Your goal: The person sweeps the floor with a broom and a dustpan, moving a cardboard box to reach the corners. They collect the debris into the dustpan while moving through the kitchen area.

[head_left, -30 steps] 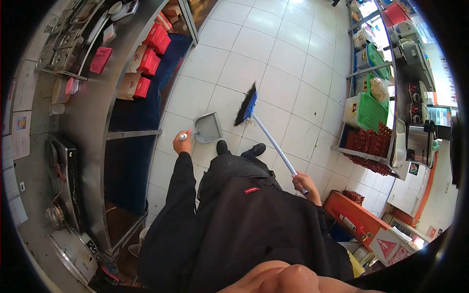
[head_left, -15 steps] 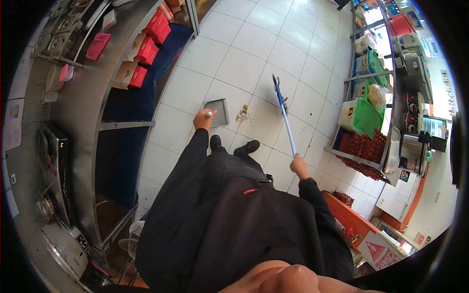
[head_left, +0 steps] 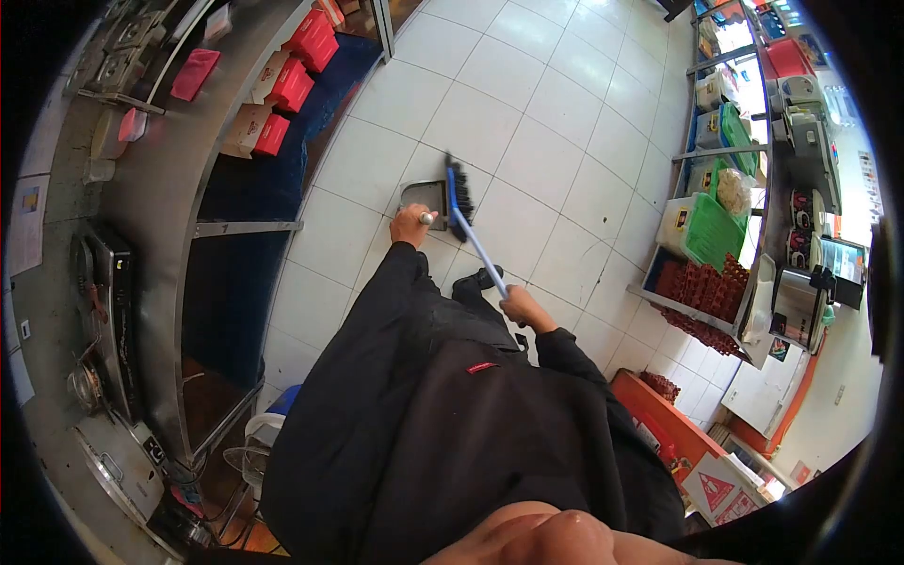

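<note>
The dustpan (head_left: pixel 426 193) is lying on the floor (head_left: pixel 556 160), nearer the floor's left edge than its right edge. The left hand (head_left: pixel 411 226) is grasping the dustpan's handle. The broom (head_left: pixel 480 250) is now standing with its broom head (head_left: pixel 455 193) along the dustpan's right edge; contact cannot be confirmed. Half a second ago, the broom head was well apart to the right, with crumbs showing between. The inward stroke is closing that gap and hiding the crumbs; whether they are inside the dustpan cannot be told. The right hand (head_left: pixel 529 309) is gripping the broom's stick. A shoe (head_left: pixel 488 277) is resting nearby. The steel counter (head_left: pixel 169 188) is bordering the floor's left edge.
</note>
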{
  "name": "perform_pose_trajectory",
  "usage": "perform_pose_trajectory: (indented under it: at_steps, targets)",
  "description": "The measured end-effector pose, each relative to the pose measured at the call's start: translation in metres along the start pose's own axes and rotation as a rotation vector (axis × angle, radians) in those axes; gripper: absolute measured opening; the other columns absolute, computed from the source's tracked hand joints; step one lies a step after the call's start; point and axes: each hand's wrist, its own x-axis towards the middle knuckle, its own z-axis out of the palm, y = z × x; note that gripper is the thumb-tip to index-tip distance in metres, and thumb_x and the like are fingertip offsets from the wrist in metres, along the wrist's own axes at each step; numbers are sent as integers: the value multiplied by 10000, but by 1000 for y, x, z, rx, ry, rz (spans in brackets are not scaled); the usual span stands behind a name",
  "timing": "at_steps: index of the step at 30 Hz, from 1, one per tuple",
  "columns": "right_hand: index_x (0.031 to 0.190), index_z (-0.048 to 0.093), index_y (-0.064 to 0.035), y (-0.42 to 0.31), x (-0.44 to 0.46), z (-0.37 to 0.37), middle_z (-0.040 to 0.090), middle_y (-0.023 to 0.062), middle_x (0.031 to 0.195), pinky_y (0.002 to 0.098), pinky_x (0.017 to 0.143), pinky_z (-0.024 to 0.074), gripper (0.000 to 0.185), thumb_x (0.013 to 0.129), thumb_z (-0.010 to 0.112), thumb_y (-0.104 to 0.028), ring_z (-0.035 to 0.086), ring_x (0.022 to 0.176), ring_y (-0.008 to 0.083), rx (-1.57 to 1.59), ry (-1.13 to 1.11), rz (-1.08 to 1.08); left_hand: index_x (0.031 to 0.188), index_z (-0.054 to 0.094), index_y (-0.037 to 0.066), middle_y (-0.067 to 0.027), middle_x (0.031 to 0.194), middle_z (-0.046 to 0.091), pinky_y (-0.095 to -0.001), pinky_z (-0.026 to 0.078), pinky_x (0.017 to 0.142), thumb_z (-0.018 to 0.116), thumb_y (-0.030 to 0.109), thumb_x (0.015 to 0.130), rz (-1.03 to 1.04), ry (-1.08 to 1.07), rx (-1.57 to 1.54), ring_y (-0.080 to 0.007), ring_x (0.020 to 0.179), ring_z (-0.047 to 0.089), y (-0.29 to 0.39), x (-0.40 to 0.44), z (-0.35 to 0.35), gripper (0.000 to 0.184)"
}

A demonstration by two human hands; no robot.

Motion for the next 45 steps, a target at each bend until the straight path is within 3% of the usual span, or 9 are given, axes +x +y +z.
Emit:
perform_pose_trajectory:
  at_steps: [8, 11, 18, 26, 29, 33, 39, 40, 45]
  targets:
    - [1074, 498, -43, 1, -91, -28, 471, 39, 535, 274, 400, 368, 391, 688, 503, -105, 447, 441, 118, 155, 39, 21, 620, 552, 102, -48, 683, 550, -366, 417, 560, 607, 309, 682, -66, 9, -1, -260, 664, 532, -15, 1, -11, 223]
    - [1071, 483, -16, 17, -118, -34, 525, 120, 599, 308, 479, 423, 405, 681, 510, -122, 526, 495, 199, 73, 115, -31, 614, 554, 109, -45, 674, 552, -370, 417, 549, 595, 335, 688, -74, 65, -70, -266, 655, 531, -30, -1, -16, 241]
    - [1060, 479, 12, 10, -141, -70, 475, 41, 557, 263, 400, 360, 384, 690, 509, -86, 440, 438, 104, 274, 160, 113, 657, 578, 73, -53, 687, 573, -344, 413, 558, 611, 346, 678, -242, 167, -188, -248, 648, 541, -54, -12, -50, 276]
    - [833, 509, 54, 51, -20, -55, 543, 236, 666, 391, 553, 435, 251, 650, 486, -118, 550, 611, 356, -187, 371, -86, 639, 567, 79, -65, 649, 563, -360, 406, 538, 617, 341, 680, -284, 318, -134, -267, 619, 534, -78, -40, -94, 270]
    - [771, 495, 42, 49, 32, -40, 509, 109, 523, 326, 395, 405, 161, 668, 476, -80, 505, 423, 201, -147, 287, -93, 647, 580, 82, -64, 656, 575, -356, 413, 537, 628, 334, 671, -372, 325, -66, -264, 617, 546, -94, -47, -93, 258]
    - [770, 503, 38, 10, 49, -19, 515, 117, 516, 330, 391, 400, 157, 668, 477, -80, 501, 416, 206, -117, 152, -51, 664, 597, 93, -65, 666, 589, -359, 422, 541, 644, 336, 652, -464, 335, 5, -267, 618, 556, -109, -52, -91, 248]
    - [841, 534, 35, -28, 50, 47, 554, 190, 635, 374, 496, 430, 238, 661, 509, -119, 565, 565, 276, -263, 93, -414, 642, 577, 102, -52, 692, 578, -381, 409, 546, 620, 337, 665, -546, 268, -25, -279, 645, 542, -115, -46, -104, 239]
    - [862, 538, 30, -66, 22, 41, 562, 217, 705, 387, 576, 440, 266, 653, 504, -131, 573, 668, 310, -118, -82, -133, 642, 577, 102, -52, 692, 578, -381, 409, 546, 620, 337, 665, -546, 269, -27, -279, 645, 542, -116, -45, -104, 239]
    - [1019, 525, -18, -78, -16, 38, 581, 160, 700, 361, 539, 442, 366, 668, 522, -120, 574, 620, 260, -177, -48, -314, 661, 593, 107, -58, 701, 584, -377, 419, 560, 629, 343, 655, -593, 299, -27, -282, 661, 547, -131, -47, -102, 238]
